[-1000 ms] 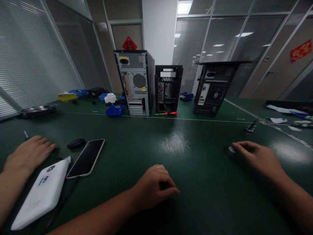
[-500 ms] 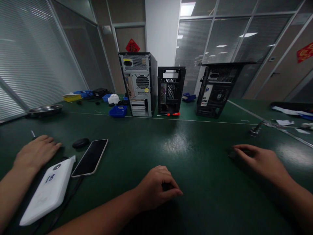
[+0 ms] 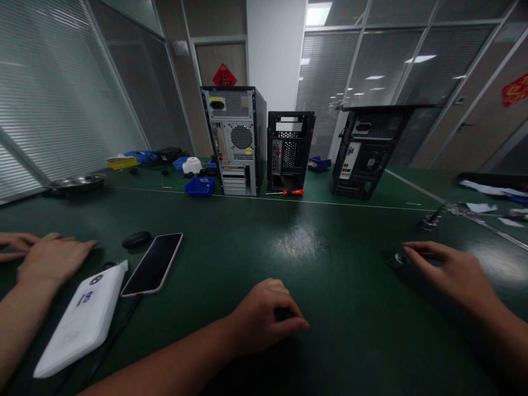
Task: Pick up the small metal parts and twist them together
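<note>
Left hand [image 3: 268, 313]: fingers curled together at tabletop [image 3: 231, 242]. Right hand [image 3: 456, 275]: fingertips near small dark disc [image 3: 399, 259]; grip can't be told. Disc's pale patch faces up; long axis unclear.

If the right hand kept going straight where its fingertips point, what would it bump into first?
Probably the small round piece, just ahead of the right hand. I can't tell whether they touch.

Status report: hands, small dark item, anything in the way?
Left hand loosely curled. Right hand at small dark item, grip unclear. Other hands far left, not in the way.
</note>
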Tool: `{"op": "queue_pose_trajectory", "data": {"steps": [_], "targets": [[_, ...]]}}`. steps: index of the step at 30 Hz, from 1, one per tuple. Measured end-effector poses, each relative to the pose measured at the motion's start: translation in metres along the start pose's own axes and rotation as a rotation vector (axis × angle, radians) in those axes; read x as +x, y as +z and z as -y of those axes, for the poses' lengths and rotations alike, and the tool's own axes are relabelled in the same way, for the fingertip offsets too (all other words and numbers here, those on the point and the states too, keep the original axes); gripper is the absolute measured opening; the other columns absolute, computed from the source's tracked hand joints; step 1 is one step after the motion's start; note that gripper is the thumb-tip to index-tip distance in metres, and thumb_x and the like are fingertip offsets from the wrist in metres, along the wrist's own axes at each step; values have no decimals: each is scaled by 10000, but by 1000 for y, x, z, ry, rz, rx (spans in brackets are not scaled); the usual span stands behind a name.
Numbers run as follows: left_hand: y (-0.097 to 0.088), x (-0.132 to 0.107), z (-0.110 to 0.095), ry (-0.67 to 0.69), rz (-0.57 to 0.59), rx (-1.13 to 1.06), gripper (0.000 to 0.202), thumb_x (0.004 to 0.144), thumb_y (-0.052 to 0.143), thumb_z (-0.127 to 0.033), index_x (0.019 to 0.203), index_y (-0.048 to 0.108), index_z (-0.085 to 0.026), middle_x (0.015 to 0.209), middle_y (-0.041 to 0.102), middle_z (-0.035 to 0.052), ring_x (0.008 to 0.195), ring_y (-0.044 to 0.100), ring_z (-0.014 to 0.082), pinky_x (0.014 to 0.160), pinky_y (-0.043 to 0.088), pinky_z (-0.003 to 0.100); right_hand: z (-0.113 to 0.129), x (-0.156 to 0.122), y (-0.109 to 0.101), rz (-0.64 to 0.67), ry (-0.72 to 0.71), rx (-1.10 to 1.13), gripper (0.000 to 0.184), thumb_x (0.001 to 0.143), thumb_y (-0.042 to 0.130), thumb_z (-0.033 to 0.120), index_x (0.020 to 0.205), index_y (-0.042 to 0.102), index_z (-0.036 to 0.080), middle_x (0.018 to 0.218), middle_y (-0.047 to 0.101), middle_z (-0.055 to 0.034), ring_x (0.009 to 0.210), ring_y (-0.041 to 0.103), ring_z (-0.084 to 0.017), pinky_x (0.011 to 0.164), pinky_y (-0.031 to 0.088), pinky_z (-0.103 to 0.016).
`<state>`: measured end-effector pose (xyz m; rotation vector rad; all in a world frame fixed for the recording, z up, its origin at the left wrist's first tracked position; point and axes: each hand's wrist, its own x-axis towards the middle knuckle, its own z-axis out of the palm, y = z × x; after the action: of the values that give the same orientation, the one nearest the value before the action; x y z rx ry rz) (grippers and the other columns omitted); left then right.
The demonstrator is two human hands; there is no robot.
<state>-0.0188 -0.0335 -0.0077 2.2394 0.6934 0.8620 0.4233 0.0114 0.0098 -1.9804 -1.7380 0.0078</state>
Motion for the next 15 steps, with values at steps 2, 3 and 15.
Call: {"op": "queue_pose_trajectory", "data": {"steps": [2,3,15], "targets": [[0,0,-1,-8,5,3,162,865,773,-311,780,743,-177,707,689,7,709,578,151,762,406,302,0,0,1,15,-9,-4,556,775,565,665,1117,746,266,1047,759,-46,841,706,-240,769,536,-374],[0,0,-2,-11,10,7,151,862,776,-301,783,743,-177,709,690,6,713,579,150,765,406,302,0,0,1,19,-11,-6,550,778,567,662,1117,747,268,1044,760,-45,826,705,-237,765,535,-375],[0,0,-2,-19,20,32,131,868,768,-277,789,734,-178,711,686,-3,721,580,150,766,408,307,0,-5,1,-19,-169,21,497,790,574,626,1100,737,273,1112,739,-21,827,692,-205,776,541,-352]]}}
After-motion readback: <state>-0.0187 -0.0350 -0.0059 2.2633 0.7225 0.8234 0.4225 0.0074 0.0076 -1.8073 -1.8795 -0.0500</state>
